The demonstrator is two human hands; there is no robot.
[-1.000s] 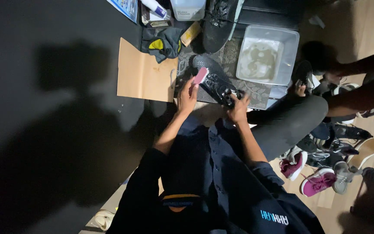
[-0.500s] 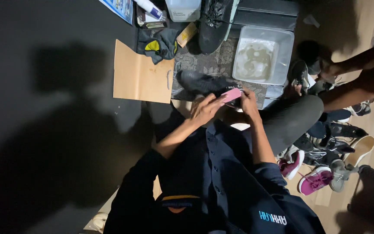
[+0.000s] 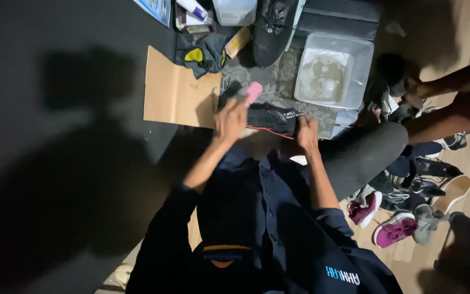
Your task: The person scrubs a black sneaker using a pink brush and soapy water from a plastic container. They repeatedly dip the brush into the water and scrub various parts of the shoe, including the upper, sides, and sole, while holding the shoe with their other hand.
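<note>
Nearest the camera, dark blue sleeves and a dark shirt, reaching out toward the black shoe. Lying on its side on a patterned grey mat, toe end pointing away from the right hand. Black mesh top, thin red line along the sole, small white mark on the side.

Right hand at the near right end of the shoe, fingers curled round it, holding it down. Left hand at the shoe's left end, fingers closed round a small pink block, pink end pressed at the top of the shoe.

Left of the shoe, a flat piece of brown cardboard, its right edge touching the mat. Past its left edge, lots of open dark floor with big shadows on it.

Right of the shoe, a bent knee in dark trousers, then a heap of shoes, two of them pink and one tan, crowding that side. Little room there.

Beyond the shoe and to the right, a clear plastic tub with cloudy, soapy water inside. Straight beyond the shoe, a second black shoe with laces up. Beyond and left, a grey and yellow cloth, then bottles and a white box at the far edge, too cut off to tell what is in them.
</note>
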